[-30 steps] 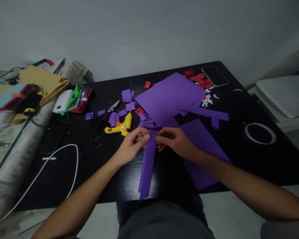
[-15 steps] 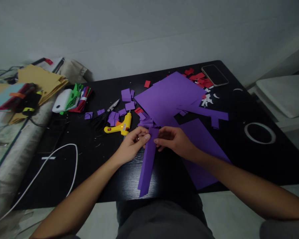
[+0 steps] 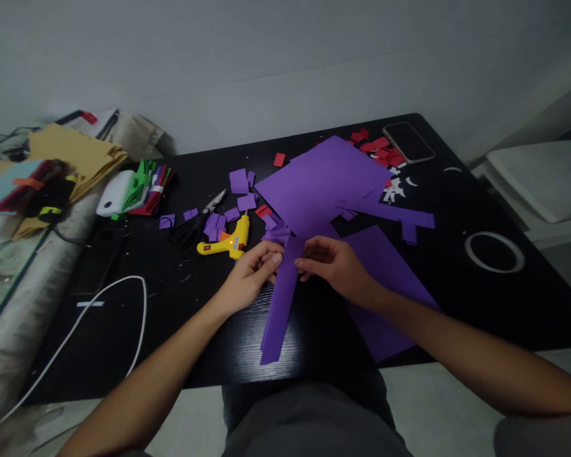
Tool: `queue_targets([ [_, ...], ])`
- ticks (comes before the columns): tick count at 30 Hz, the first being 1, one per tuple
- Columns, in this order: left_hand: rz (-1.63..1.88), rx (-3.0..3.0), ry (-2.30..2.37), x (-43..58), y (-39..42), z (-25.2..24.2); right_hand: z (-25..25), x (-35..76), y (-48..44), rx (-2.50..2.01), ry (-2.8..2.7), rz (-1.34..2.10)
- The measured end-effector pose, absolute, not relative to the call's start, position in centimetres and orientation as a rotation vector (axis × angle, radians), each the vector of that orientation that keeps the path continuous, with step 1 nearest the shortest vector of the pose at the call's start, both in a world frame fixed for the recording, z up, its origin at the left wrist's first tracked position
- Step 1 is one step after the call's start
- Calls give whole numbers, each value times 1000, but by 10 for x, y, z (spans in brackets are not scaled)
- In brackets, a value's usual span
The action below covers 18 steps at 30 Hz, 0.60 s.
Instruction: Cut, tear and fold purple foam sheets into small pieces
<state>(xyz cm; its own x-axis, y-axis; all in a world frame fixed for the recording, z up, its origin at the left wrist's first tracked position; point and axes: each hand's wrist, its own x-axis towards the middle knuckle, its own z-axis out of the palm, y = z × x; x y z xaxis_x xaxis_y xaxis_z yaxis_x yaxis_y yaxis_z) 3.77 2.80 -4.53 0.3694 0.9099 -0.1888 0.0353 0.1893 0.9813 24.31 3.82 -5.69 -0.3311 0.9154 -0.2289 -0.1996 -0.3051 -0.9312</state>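
Observation:
A long folded strip of purple paper (image 3: 282, 304) is held between my two hands near its upper end, its lower end pointing toward my lap. My left hand (image 3: 253, 271) pinches the strip's left edge between thumb and fingers. On the opposite edge, my right hand (image 3: 332, 265) grips with thumb and curled fingers, the fingertips partly behind the paper. Just beyond the hands lie small cut purple pieces (image 3: 275, 227). A yellow glue gun (image 3: 228, 241) with a lit orange spot rests left of them, beside scissors (image 3: 209, 209) with dark handles.
Large purple sheets (image 3: 321, 181) cover the middle of the black table (image 3: 209, 336), another purple sheet (image 3: 385, 285) lying under my right forearm. Red scraps (image 3: 383, 151), a phone (image 3: 409, 141) and a white ring (image 3: 495, 252) are at right. A white cable (image 3: 143, 311) loops at left.
The strip's lower end has swung slightly up and left, and its upper end now shows a little higher. Both hands keep their hold, with small finger shifts.

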Motion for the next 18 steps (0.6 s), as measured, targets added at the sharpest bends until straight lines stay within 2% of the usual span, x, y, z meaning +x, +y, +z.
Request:
queue_targets([
  [18, 840, 1352, 1018, 42, 25, -43, -62, 242, 34, -987, -1265, 1759],
])
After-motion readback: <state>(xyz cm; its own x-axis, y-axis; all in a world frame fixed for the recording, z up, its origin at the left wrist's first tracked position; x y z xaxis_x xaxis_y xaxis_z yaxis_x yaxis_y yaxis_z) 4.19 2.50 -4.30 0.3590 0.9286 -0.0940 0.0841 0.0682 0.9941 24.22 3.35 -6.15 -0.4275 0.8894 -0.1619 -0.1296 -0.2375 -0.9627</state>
